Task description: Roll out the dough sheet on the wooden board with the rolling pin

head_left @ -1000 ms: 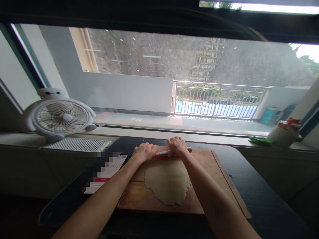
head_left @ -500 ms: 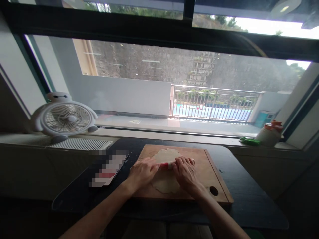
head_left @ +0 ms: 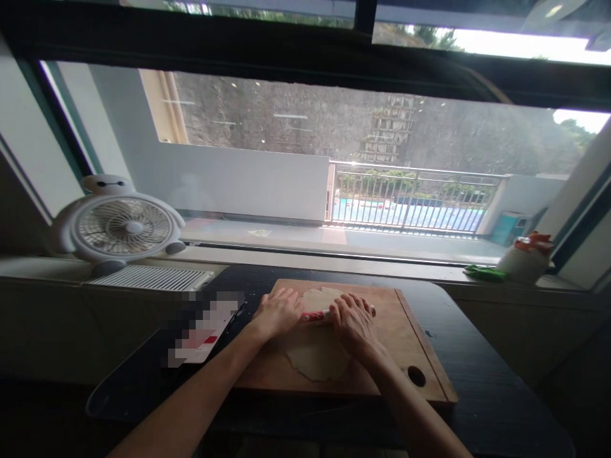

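A thin, pale sheet of dough (head_left: 317, 356) with an uneven edge lies on a wooden cutting board (head_left: 382, 356). Across the dough runs a slim red-and-white rolling pin (head_left: 315, 316), its middle showing between my hands. My left hand (head_left: 280, 312) covers the pin's left end, with the palm down and the fingers reaching forward over it. Over the right part, my right hand (head_left: 352, 319) has its fingers bent across the pin, and the pin's tip pokes out beyond them. The parts of the pin beneath both hands are hidden.
The board sits on a dark table (head_left: 482, 375). Left of it lies a flat, partly pixelated object (head_left: 210, 334). A white fan (head_left: 128, 226) stands by the window; a white container (head_left: 525, 261) and a green item (head_left: 484, 273) are on the right sill.
The rolling pin has turned, showing more of its red pattern. My left hand's fingers have stretched forward over it, and the view has shifted slightly.
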Motion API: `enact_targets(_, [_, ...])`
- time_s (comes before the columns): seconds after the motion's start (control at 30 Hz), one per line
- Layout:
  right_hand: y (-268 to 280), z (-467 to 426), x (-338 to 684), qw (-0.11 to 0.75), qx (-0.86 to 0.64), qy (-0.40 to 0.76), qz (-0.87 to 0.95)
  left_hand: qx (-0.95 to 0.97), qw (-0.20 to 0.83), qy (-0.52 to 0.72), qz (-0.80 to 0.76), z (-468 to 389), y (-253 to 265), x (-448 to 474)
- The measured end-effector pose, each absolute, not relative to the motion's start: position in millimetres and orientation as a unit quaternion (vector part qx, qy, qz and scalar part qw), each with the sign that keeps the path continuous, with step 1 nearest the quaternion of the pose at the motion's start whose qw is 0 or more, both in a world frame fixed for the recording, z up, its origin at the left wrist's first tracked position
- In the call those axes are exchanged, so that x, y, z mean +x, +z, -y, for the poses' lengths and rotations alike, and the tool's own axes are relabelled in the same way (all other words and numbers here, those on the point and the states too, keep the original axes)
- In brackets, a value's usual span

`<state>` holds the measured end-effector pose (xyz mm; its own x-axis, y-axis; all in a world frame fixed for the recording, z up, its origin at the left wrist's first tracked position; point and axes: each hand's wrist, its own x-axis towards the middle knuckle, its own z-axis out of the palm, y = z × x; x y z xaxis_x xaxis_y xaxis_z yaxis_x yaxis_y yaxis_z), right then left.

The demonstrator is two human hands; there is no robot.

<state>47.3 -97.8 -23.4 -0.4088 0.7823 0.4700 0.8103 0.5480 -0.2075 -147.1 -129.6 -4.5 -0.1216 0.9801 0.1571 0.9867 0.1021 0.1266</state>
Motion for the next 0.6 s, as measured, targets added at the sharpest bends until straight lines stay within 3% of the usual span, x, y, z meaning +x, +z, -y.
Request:
enact_targets(0.23, [-33.9,156.4,76.7,0.311,-0.465,-0.028,0.828,-0.7,0.126,-0.174,0.681,194.4,-11.3,-119.6])
enact_targets(0.43, [-35.5,179.1,88.9,0.315,-0.453,-0.016,0.834,-0.716,0.129,-0.199,0.657,228.3,-23.7,-116.7])
enact_targets(0.6, [-29.6,147.3,77.5,0.279,-0.478,-0.029,0.832,-0.704,0.115,-0.189,0.675,190.2,-13.8,-120.4])
